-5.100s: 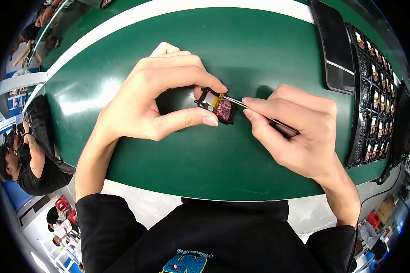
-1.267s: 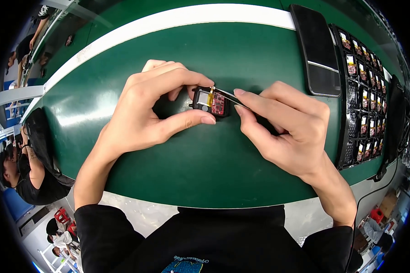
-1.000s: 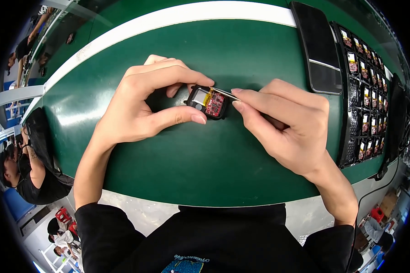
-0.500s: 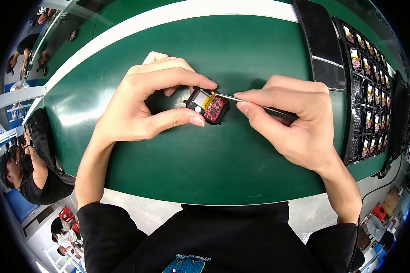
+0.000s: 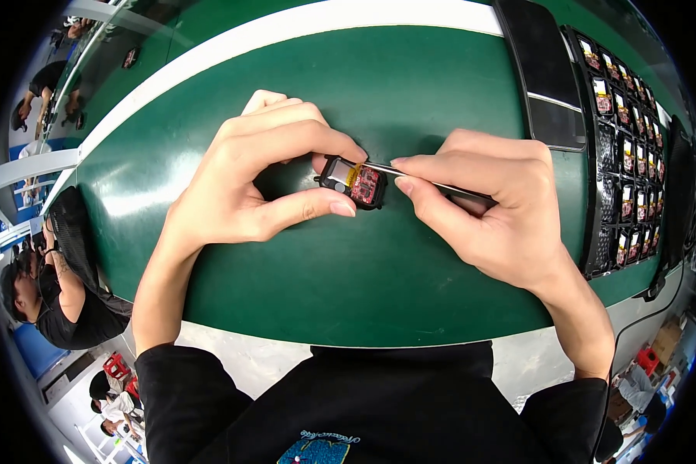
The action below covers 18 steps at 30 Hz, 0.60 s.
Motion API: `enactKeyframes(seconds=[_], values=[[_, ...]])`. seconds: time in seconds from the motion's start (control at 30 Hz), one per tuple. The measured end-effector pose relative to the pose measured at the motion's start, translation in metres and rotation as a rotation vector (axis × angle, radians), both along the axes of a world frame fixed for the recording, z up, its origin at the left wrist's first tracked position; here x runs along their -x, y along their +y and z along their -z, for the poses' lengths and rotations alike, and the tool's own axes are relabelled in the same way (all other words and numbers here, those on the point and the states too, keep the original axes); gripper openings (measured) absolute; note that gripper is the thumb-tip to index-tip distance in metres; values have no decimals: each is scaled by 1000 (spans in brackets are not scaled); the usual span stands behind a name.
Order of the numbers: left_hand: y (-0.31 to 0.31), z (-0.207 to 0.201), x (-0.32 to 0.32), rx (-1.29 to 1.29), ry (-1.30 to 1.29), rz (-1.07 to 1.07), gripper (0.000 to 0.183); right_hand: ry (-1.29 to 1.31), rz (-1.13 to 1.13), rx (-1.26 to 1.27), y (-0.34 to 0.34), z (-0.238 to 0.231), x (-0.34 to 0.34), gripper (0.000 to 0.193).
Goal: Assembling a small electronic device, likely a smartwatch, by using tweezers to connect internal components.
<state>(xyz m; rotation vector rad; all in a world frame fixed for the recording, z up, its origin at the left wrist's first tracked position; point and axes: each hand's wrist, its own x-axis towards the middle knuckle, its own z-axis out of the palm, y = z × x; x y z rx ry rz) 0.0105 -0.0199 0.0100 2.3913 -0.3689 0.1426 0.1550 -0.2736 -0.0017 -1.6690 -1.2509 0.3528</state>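
Between the thumb and index finger of my left hand [image 5: 243, 174] is a small black device housing [image 5: 353, 183], its inside facing up. A red circuit board, a silvery battery-like block and a strip of yellow tape show in it. My right hand [image 5: 495, 197] pinches slim dark tweezers [image 5: 448, 189] like a pen. Their metal tip touches or hovers just over the housing's upper edge, beside my left index fingertip; I cannot tell which. Both hands are above the green table mat [image 5: 348, 286].
At the right stands a black compartment tray [image 5: 593, 255] holding several similar units with red boards. A flat black device [image 5: 545, 77] lies beside it, near the white strip at the back. A person in black [image 5: 69, 301] sits off to the left. A black cable [image 5: 634, 319] runs at lower right.
My right hand and the tweezers have shifted slightly left. The housing has turned and tilted a little in my left hand, whose index finger now bends closer to the tweezer tip.
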Motion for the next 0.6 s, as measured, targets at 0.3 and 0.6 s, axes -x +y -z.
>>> enactKeyframes(seconds=[0.3,0.6], values=[[-1,-5,-6,48,38,-40,40,-63,-18,-66,4,6,-5,19],[-4,3,2,45,13,-40,48,70,95,-3,1,-9,2,17]])
